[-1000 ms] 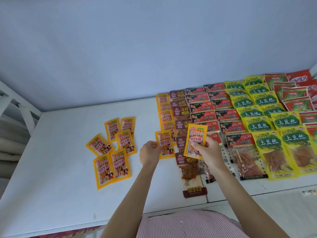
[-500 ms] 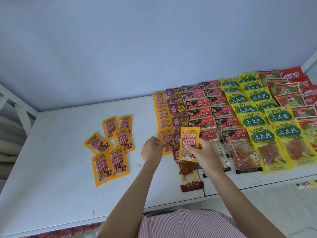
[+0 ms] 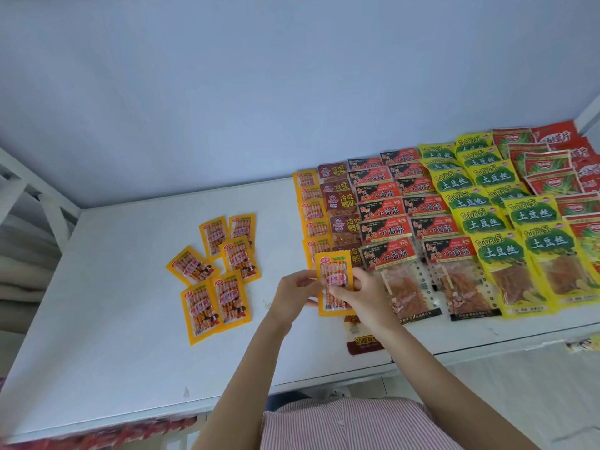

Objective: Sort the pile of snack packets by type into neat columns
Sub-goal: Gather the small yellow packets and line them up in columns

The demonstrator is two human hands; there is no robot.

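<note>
The orange packet (image 3: 334,280) has dropped toward the bench's (image 3: 113,319) front edge; right hand (image 3: 360,295) and left hand (image 3: 292,293) pinch its sides. Light, floppy, slick foil: hold edges.

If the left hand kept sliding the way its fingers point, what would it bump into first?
The left hand points right, so it would first meet the orange packet it already pinches, with the right hand just beyond. Depth is hard to judge.
</note>
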